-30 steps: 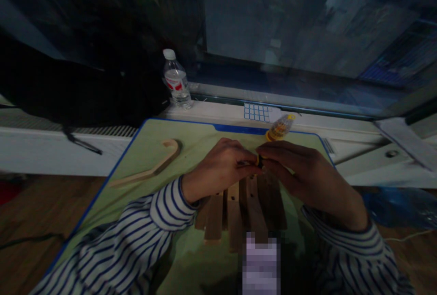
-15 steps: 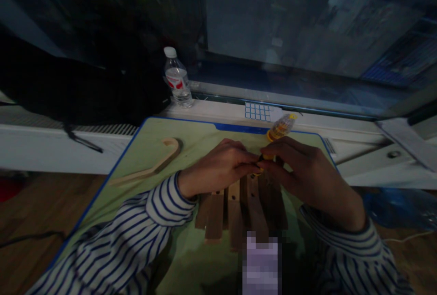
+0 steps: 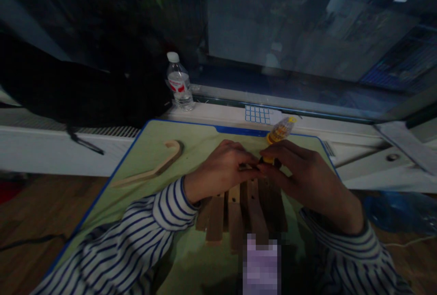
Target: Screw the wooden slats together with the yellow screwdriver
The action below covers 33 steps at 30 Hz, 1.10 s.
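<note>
My right hand (image 3: 310, 179) pinches a small yellow-and-black object (image 3: 268, 160) between thumb and fingers; its kind is mostly hidden. My left hand (image 3: 220, 170) reaches in from the other side, its fingers closed and their tips meeting the right fingertips. What the left fingers hold is hidden. Both hands are over the far end of several wooden slats (image 3: 215, 224), which lie side by side and show small dark holes or screws. Just beyond my right hand, a clear bottle with yellow ends (image 3: 280, 131) leans at a tilt.
A hook-shaped wooden piece (image 3: 160, 167) lies on the left of the pale green table (image 3: 201, 138), which has a blue edge. A water bottle (image 3: 180, 90) stands on the windowsill by a dark bag (image 3: 85, 90). A blue-grid sheet (image 3: 257, 114) is on the sill.
The left fingertips have shifted slightly and now press closer against the right fingers. The view has tilted a little. The slats and bottles stay in place.
</note>
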### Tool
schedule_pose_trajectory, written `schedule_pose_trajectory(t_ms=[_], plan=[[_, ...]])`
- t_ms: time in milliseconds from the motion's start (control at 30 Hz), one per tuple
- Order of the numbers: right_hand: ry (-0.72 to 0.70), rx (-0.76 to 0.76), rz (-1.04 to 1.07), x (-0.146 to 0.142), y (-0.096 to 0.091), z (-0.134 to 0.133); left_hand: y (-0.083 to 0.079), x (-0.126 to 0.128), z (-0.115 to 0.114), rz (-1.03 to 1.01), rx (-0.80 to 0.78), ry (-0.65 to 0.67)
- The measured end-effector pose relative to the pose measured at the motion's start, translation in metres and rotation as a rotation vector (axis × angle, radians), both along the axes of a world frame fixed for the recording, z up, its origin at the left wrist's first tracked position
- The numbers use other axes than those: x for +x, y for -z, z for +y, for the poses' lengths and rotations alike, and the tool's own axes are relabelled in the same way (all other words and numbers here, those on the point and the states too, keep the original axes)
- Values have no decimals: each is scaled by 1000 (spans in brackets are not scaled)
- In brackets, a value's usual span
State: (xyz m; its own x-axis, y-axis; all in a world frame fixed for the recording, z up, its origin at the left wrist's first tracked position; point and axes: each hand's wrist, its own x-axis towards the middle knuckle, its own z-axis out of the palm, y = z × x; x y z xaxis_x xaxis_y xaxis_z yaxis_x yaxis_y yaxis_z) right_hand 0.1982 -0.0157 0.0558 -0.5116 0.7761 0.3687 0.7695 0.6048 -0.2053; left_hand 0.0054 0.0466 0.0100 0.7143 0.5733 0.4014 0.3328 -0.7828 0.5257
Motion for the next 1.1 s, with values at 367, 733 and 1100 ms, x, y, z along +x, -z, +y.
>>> schedule_pose_trajectory(t_ms=[367, 733, 1100], plan=[[-48, -11, 33, 1, -1, -2, -2, -2, 3, 40, 7, 53], [25, -12, -35, -3, -1, -2, -6, -4, 5, 118, -68, 168], [71, 1, -70, -3, 0, -3, -5, -3, 2, 93, -47, 81]])
